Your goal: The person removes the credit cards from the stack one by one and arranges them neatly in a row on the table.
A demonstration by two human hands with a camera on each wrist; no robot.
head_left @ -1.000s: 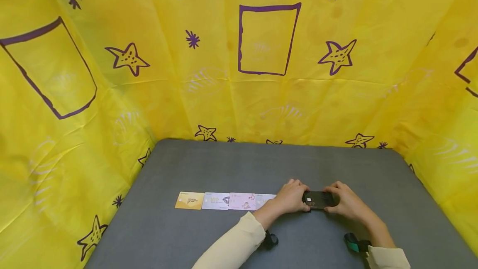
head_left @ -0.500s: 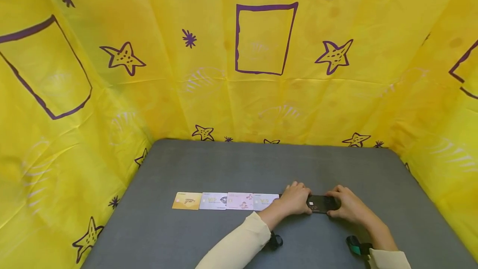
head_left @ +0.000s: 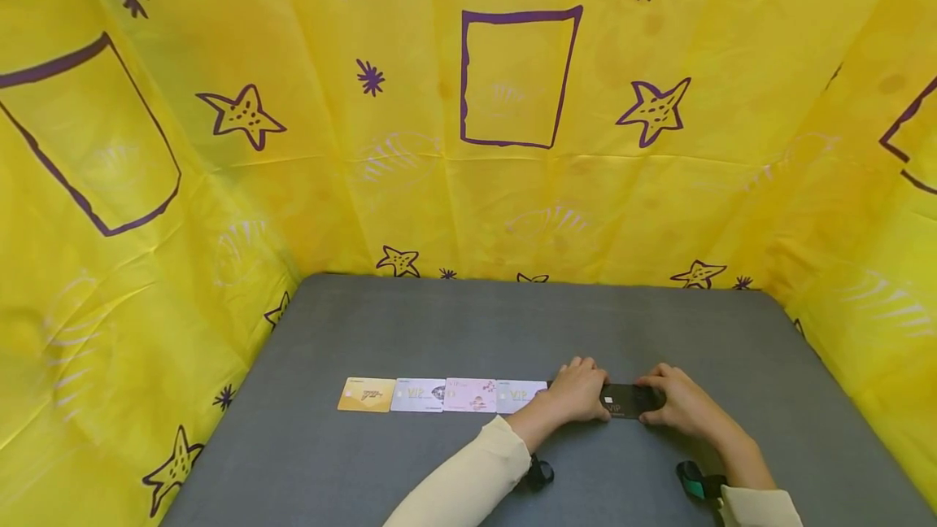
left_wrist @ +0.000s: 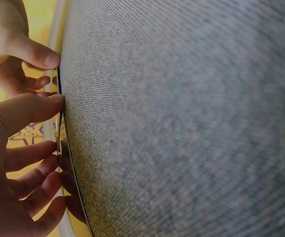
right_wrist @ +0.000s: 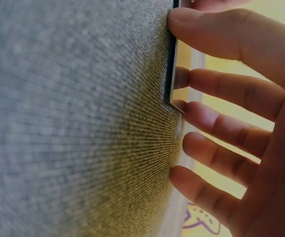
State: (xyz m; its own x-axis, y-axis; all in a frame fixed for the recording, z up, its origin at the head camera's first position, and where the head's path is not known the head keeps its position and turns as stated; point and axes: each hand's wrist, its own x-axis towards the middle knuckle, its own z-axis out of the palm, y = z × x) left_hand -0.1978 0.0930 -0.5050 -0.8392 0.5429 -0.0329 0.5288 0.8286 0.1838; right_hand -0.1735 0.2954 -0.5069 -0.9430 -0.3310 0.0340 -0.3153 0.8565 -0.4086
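A black VIP bank card (head_left: 624,401) lies at the right end of a row of cards, touching or nearly touching the table. My right hand (head_left: 677,397) pinches its right end, thumb at the near edge and fingertips beyond. At its left end my left hand (head_left: 578,393) holds it likewise, and my left thumb (left_wrist: 33,109) sits where two card edges meet. Under that hand a dark card mostly hides; just a sliver shows beside the pale VIP card (head_left: 518,395). In the right wrist view the black card's edge (right_wrist: 173,64) runs past my right thumb (right_wrist: 201,27).
Farther left the row continues with a pink card (head_left: 471,395), a white VIP card (head_left: 417,395) and a gold card (head_left: 364,394) on the grey table (head_left: 439,324). Yellow cloth with purple drawings (head_left: 410,210) walls in the back and sides.
The black card and both hands have shifted slightly right relative to the row, and the card has come down flatter. In the last half second they have hardly moved.
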